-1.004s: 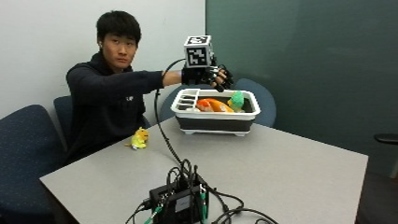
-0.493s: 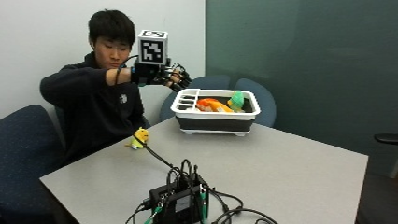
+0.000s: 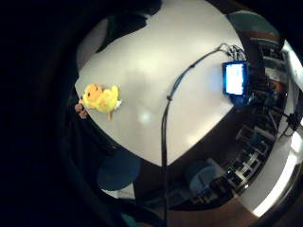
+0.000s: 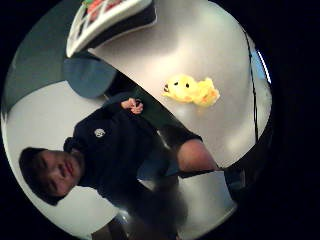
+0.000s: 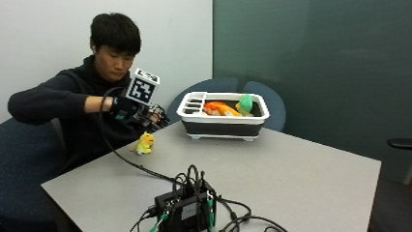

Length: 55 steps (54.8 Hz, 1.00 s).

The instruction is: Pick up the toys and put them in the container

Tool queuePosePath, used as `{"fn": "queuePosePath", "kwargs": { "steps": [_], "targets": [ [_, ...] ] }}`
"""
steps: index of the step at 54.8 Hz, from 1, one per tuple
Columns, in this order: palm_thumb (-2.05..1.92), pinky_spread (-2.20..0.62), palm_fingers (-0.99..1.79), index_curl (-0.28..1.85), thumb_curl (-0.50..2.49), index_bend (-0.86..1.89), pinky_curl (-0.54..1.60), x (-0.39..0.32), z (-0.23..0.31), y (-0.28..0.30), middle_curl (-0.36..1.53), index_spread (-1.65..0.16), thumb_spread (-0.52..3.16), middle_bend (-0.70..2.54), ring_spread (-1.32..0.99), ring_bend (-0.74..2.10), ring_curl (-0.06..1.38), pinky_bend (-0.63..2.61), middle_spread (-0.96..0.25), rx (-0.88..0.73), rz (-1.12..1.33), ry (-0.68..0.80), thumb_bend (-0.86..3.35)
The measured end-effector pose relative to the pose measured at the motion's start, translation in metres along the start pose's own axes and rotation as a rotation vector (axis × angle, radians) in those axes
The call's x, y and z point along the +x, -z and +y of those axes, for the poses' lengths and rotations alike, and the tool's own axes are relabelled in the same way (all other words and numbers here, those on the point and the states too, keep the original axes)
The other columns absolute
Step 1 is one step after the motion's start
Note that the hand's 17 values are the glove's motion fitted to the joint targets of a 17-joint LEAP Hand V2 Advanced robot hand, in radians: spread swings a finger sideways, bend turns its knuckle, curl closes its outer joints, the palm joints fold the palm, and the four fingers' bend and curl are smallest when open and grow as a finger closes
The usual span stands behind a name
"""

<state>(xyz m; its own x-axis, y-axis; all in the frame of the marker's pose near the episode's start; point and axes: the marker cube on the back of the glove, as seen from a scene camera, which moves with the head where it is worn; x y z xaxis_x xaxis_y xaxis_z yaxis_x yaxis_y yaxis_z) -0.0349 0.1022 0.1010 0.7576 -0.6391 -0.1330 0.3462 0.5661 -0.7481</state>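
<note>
**Gloved hand above the duck, bin already part filled**

Nearest on the smooth grey desk sits a black box with a tangle of thin cables running from it. Beyond it, near the left edge of the desk, a small yellow plush duck sits upright, soft and rounded, with an orange patch on its head; the palm views show it alone on the bare desk surface, close to the edge by the person's lap. Just above and slightly behind the duck hangs the right hand in its black glove, apart from the toy, palm turned down toward it. Whether the grip is spread or closed I cannot tell; the fingers are a dark mass against the dark sleeve. Further back, towards the far edge, stands the bin: a rectangular plastic tub, dark walls under a white rim, with slotted compartments at its left end. Inside lie an orange toy and a green toy, touching. A blue padded chair stands behind the bin.
</note>
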Motion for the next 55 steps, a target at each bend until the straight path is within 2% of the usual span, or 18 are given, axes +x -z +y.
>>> {"fn": "queuePosePath", "kwargs": {
  "steps": [7,20,26,45,55],
  "targets": [
    [0.18,0.00,-0.26,0.31,0.37,0.12,0.31,-0.008,-0.009,-0.035,0.33,-0.22,1.25,0.09,-0.02,0.18,0.20,0.74,-0.01,-0.085,0.004,0.034,-0.01],
    [0.21,0.00,-0.28,0.29,0.36,0.13,0.32,-0.017,-0.022,-0.071,0.24,-0.22,1.24,0.08,-0.01,0.17,0.21,0.71,-0.01,-0.129,0.067,0.047,-0.01],
    [0.23,0.01,-0.25,0.30,0.36,0.19,0.32,-0.015,-0.025,-0.075,0.21,-0.22,1.24,0.08,-0.01,0.15,0.20,0.68,-0.01,-0.109,0.044,0.074,-0.01],
    [0.47,0.00,-0.12,0.47,0.42,0.61,0.31,-0.015,-0.033,-0.084,0.16,-0.25,1.32,0.10,-0.02,0.14,0.15,0.58,-0.03,-0.067,0.050,0.087,0.07],
    [0.56,-0.01,0.05,0.53,0.46,0.75,0.32,-0.020,-0.040,-0.081,0.18,-0.25,1.39,0.17,-0.05,0.20,0.16,0.56,-0.05,0.059,0.027,0.061,0.12]
  ]
}}
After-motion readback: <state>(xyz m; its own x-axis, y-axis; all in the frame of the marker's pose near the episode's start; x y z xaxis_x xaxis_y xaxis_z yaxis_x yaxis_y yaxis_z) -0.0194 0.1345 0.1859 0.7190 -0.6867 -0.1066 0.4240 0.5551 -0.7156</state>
